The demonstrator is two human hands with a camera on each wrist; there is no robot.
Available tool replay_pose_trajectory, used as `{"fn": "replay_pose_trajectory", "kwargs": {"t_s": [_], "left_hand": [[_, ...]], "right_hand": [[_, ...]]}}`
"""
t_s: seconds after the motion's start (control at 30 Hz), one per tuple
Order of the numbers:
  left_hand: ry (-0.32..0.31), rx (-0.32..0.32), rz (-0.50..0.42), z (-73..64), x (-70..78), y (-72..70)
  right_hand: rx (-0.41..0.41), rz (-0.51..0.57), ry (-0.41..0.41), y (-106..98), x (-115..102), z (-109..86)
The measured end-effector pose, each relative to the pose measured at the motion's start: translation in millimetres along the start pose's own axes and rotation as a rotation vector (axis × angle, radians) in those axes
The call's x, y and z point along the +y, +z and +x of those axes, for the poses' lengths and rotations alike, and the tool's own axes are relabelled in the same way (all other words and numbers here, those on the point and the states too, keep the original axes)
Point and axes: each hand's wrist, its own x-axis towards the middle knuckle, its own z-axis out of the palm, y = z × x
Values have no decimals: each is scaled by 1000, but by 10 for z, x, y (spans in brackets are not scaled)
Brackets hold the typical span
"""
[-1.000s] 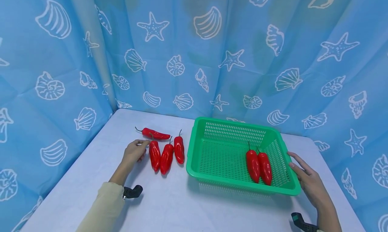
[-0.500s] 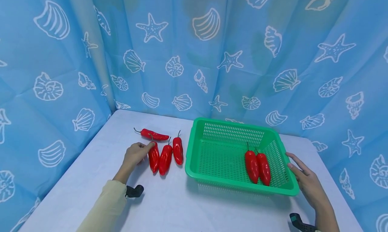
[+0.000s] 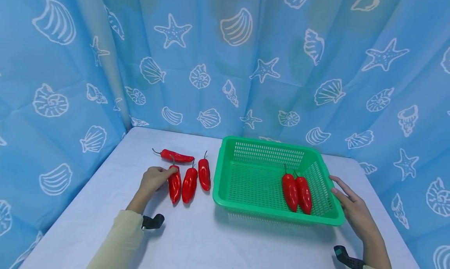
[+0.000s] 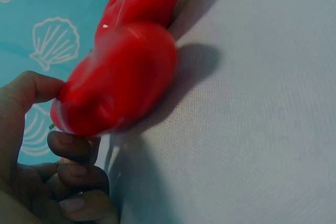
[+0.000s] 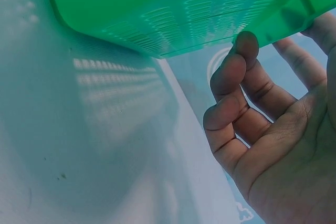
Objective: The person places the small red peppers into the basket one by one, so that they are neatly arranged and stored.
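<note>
In the head view, my left hand point(image 3: 153, 179) pinches a red pepper point(image 3: 174, 189) near its stem end, thumb and index finger on it. The left wrist view shows this pepper point(image 4: 131, 72) large and blurred, with the other fingers curled beneath. Beside it on the table lie a second red pepper point(image 3: 190, 187), a third red pepper point(image 3: 204, 175) and a sideways pepper point(image 3: 177, 156) behind. My right hand point(image 3: 355, 206) touches the right rim of a green basket point(image 3: 274, 214) with thumb and index finger. Its other fingers hang loosely curled below the rim in the right wrist view.
Two red peppers point(image 3: 297, 195) lie inside the basket at its right side. The basket stands on a white tablecloth point(image 3: 197, 237). A blue curtain point(image 3: 211, 66) with shell and starfish prints hangs along the table's back and sides.
My left thumb and index finger have come onto the leftmost upright pepper, which has shifted left, away from its neighbour. My right hand stays at the basket rim.
</note>
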Motion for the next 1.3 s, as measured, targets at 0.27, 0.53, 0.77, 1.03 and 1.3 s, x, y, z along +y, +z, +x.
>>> {"fn": "replay_pose_trajectory", "kwargs": {"t_s": [0.27, 0.53, 0.77, 1.03, 1.3], "left_hand": [[-8, -42, -42, -32, 47, -71], [61, -73, -63, -119, 235, -113], [145, -88, -82, -263, 480, -109], [249, -108, -117, -407, 747, -81], [241, -165, -144, -487, 937, -17]], "right_hand": [[2, 15, -47, -14, 4, 6], [5, 26, -45, -12, 8, 0], [4, 24, -34, 2, 30, 0], [8, -6, -30, -7, 17, 1], [-6, 7, -47, -14, 21, -1]]}}
